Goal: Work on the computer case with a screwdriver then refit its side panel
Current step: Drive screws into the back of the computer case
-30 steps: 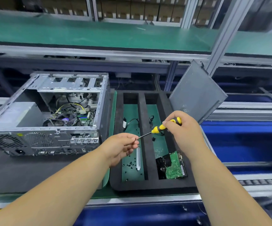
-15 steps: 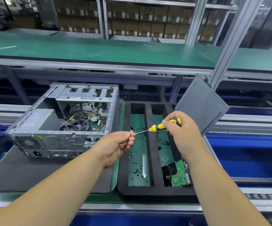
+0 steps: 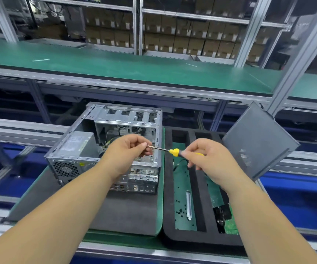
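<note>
The case [image 3: 104, 149] is a shiny grey metal box with its side open, so the wires and boards inside show. It has round fan holes at the back and square holes along the top. It sits on a dark, soft-looking mat [image 3: 127, 212] on the green bench [image 3: 160, 206].

Both hands are up in front of the case. The right hand [image 3: 211, 161] is closed around the yellow handle of the screwdriver [image 3: 174, 151]. The thin metal shaft points left. The left hand [image 3: 127, 151] pinches the tip of the shaft with curled fingers.

The panel [image 3: 258, 141] is a flat grey sheet with a patch of tiny holes. It stands tilted on its edge to the right, just beside the tray [image 3: 199, 187].

The tray is black foam with long slots and a green floor. In the left slot lie small black screws [image 3: 180, 210] and a thin silver strip [image 3: 188, 204]. In the right slot lies a drive [image 3: 228, 220] with a green board. A long green shelf [image 3: 134, 67] runs behind, with brown boxes [image 3: 173, 39] stacked beyond it.
</note>
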Demonstrator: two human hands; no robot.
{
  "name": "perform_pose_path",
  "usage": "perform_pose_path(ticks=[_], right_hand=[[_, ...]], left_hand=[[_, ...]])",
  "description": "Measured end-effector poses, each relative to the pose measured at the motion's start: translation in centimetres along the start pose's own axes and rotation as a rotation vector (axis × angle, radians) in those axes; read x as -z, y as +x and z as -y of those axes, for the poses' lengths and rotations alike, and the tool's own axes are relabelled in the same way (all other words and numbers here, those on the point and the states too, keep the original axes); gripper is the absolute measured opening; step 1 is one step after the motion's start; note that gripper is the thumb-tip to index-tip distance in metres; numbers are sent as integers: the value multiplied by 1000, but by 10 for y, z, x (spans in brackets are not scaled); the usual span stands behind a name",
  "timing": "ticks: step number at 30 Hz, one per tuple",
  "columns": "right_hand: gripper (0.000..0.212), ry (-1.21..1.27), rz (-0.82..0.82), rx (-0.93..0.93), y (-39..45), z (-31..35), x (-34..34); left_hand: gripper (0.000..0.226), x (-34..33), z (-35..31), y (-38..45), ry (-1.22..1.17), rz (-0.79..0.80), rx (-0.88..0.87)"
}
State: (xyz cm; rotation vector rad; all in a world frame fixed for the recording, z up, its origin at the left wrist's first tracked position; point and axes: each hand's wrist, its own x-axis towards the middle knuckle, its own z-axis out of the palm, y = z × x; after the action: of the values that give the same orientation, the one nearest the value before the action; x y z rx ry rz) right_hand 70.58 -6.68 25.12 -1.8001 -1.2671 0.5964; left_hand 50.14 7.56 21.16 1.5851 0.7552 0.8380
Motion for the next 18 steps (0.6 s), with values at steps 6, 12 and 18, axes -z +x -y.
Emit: perform_pose_path(ticks=[6,12,18], right_hand=[[15,-69,65,-6,21,28,-54],[17,0,-8,-81,39,45,-99],[18,93,-170,-178,41,56,-130]], left_hand=[[25,61,7,23,69,91,12],[20,102,20,53,116,224,24],[30,131,48,96,801,424,18]])
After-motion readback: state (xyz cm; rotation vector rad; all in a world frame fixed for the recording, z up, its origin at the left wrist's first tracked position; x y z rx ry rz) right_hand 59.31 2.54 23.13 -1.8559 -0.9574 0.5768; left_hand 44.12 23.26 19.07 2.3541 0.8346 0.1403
